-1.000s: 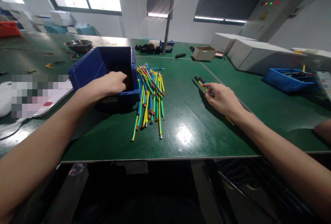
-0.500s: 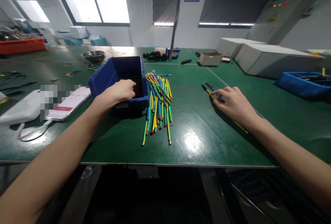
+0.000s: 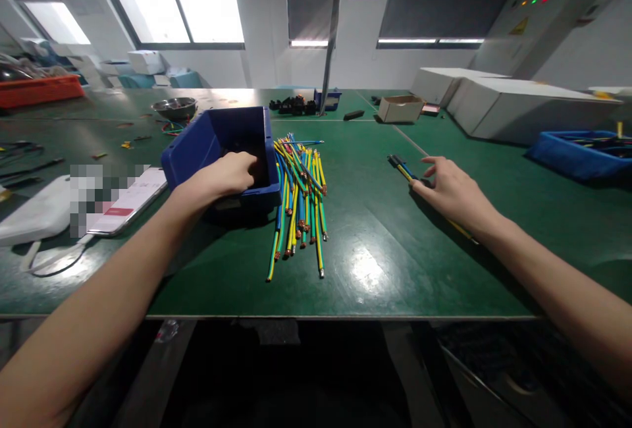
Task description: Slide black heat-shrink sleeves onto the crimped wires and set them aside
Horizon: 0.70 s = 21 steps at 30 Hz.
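Note:
My left hand point(image 3: 224, 176) reaches into the open front of a blue plastic bin point(image 3: 207, 138). Its fingertips are hidden inside, so what they touch cannot be seen. Right of the bin lies a bundle of several yellow, green and blue wires point(image 3: 299, 194) with bare metal ends. My right hand point(image 3: 451, 191) rests on the green table point(image 3: 370, 243), fingers curled over a couple of yellow-and-blue wires point(image 3: 401, 168) whose black-tipped ends stick out beyond the fingers.
A phone point(image 3: 131, 199) and a white pad lie left of the bin. A steel bowl point(image 3: 174, 107), a small cardboard box point(image 3: 399, 108), white boxes point(image 3: 518, 112) and another blue tray point(image 3: 577, 151) stand further back. The table's front edge runs just below the wires.
The view has shifted a little. My right hand has slid slightly back along the wires, showing more of their tips. My left hand stays in the bin.

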Available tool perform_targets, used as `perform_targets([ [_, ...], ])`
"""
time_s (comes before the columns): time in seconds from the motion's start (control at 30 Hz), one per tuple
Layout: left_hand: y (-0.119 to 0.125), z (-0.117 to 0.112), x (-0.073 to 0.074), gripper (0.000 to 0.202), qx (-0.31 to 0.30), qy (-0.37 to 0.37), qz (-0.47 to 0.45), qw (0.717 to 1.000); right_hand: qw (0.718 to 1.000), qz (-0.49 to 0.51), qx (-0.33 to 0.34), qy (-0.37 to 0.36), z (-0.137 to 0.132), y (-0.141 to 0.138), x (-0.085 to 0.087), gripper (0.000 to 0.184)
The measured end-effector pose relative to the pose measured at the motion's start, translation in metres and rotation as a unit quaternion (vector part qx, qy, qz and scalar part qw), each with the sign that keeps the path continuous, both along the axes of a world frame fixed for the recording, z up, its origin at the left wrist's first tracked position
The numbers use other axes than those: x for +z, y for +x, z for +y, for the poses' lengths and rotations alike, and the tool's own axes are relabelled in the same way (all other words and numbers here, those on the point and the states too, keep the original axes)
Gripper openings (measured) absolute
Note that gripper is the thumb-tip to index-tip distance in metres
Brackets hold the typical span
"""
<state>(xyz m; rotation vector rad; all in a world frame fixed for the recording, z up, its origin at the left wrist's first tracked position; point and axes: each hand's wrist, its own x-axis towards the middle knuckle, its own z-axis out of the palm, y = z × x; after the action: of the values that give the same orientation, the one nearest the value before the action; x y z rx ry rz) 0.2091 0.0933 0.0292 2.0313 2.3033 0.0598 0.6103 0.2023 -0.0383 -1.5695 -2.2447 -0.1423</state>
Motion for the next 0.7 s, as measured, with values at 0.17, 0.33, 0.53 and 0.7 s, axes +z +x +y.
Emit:
perform_targets([
  [0.17,0.004,0.000,0.002,0.047,0.000,-0.028,-0.009,1.000,0.998,-0.039,-0.035,-0.045,0.001,0.004,0.006,0.039],
  [0.33,0.007,-0.002,0.004,0.040,0.013,-0.029,0.005,0.999,0.995,-0.050,-0.062,-0.058,0.003,0.006,0.011,0.023],
  [0.53,0.005,-0.002,0.004,0.041,0.033,-0.016,0.024,0.999,0.990,-0.075,-0.105,-0.055,0.011,0.005,0.010,0.022],
  [0.7,0.006,-0.003,0.005,0.039,0.007,-0.025,-0.023,0.999,0.984,-0.085,-0.147,-0.058,0.020,0.015,0.011,0.024],
])
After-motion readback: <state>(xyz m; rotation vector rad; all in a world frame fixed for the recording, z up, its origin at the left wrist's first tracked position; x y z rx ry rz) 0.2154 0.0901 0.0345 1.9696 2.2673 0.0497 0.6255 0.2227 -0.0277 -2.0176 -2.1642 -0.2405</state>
